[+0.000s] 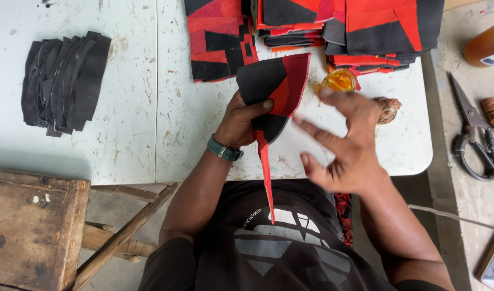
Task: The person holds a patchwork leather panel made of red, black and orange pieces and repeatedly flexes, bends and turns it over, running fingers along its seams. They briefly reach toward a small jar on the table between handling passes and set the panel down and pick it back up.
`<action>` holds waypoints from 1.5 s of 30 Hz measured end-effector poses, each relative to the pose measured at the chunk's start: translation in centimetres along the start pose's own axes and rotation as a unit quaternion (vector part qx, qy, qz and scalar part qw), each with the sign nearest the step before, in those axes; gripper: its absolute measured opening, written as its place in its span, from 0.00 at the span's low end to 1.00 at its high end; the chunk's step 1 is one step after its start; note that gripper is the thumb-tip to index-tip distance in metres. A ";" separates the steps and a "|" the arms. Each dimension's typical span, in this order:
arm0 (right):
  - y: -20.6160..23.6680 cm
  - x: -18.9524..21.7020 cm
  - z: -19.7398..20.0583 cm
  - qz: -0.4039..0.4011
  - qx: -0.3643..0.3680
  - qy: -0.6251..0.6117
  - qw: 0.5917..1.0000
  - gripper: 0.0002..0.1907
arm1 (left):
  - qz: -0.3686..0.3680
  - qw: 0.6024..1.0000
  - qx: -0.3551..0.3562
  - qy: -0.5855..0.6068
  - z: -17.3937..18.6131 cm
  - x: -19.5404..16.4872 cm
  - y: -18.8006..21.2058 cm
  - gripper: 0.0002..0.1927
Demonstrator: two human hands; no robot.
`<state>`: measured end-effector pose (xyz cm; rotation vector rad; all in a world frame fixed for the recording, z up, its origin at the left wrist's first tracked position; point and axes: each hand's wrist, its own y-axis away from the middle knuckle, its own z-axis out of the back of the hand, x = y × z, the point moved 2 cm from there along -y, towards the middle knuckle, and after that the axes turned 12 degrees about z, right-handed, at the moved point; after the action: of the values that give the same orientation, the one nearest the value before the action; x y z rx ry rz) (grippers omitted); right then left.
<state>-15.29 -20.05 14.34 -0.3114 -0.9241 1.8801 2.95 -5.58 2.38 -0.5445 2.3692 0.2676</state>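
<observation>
My left hand [240, 119] grips a folded red and black patchwork leather piece [275, 86] above the white table [171, 129]. A long red strip [267, 178] hangs down from the piece toward my lap. My right hand [348, 146] hovers just right of the piece, fingers spread and holding nothing. A small open container of yellow glue [339, 80] sits just beyond my right fingertips. Beside the glue lies a glue-crusted lump [388, 109].
Stacks of red and black patchwork pieces [360, 32] fill the table's far edge. A pile of black strips [64, 81] lies at the left. Scissors [476, 132] and an orange bottle [486, 46] rest on the right surface. A wooden stool [31, 226] stands at lower left.
</observation>
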 end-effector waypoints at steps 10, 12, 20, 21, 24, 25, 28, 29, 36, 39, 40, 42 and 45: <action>-0.7 -0.3 -1.1 -0.025 0.019 -0.041 0.999 0.29 | -0.008 1.000 -0.005 -0.001 0.6 0.8 -0.1 0.19; -0.1 0.4 -0.7 0.001 0.020 0.006 1.000 0.25 | -0.015 1.000 0.005 -0.005 1.1 0.8 -0.4 0.16; 0.5 -6.6 1.8 -0.094 0.202 0.264 0.939 0.18 | 0.025 0.990 -0.056 0.123 2.1 0.1 2.2 0.25; 0.5 -7.6 1.2 -0.088 0.230 0.277 0.929 0.19 | 0.064 0.978 -0.038 0.193 1.8 0.7 2.7 0.25; 0.5 -9.7 -0.5 -0.098 0.233 0.260 0.932 0.15 | 0.017 0.998 -0.056 -0.034 1.0 2.2 3.5 0.30; 1.0 -9.8 -0.6 -0.116 0.244 0.233 0.934 0.13 | 0.012 0.988 -0.049 -0.149 0.8 2.6 3.6 0.26; 1.6 -10.3 -0.9 -0.088 0.221 0.216 0.947 0.16 | 0.002 0.984 -0.063 -0.165 1.7 2.3 3.2 0.25; 1.7 -10.7 -1.1 -0.096 0.220 0.209 0.948 0.15 | -0.007 0.990 -0.065 -0.123 2.2 1.7 2.8 0.26; 2.9 -11.6 -1.3 -0.158 0.169 0.159 0.960 0.12 | -0.055 0.997 -0.050 -0.037 4.4 0.9 -0.1 0.27; 3.1 -11.4 -1.2 -0.140 0.188 0.177 0.956 0.16 | -0.041 0.998 -0.047 -0.032 4.7 1.5 -0.3 0.26; 3.1 -11.4 -1.2 -0.128 0.199 0.189 0.953 0.18 | -0.039 0.997 -0.046 -0.038 4.8 1.5 -0.2 0.25; 3.1 -11.6 -1.3 -0.131 0.204 0.189 0.952 0.18 | -0.038 0.998 -0.038 -0.027 5.1 1.0 0.0 0.25; 2.9 -12.0 -1.7 -0.115 0.232 0.208 0.943 0.17 | -0.026 0.998 -0.062 0.012 5.7 0.2 0.8 0.27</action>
<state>-10.41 -30.19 9.06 -0.2809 -0.2093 1.6637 5.75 -3.10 -1.93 -0.6699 2.3697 0.3896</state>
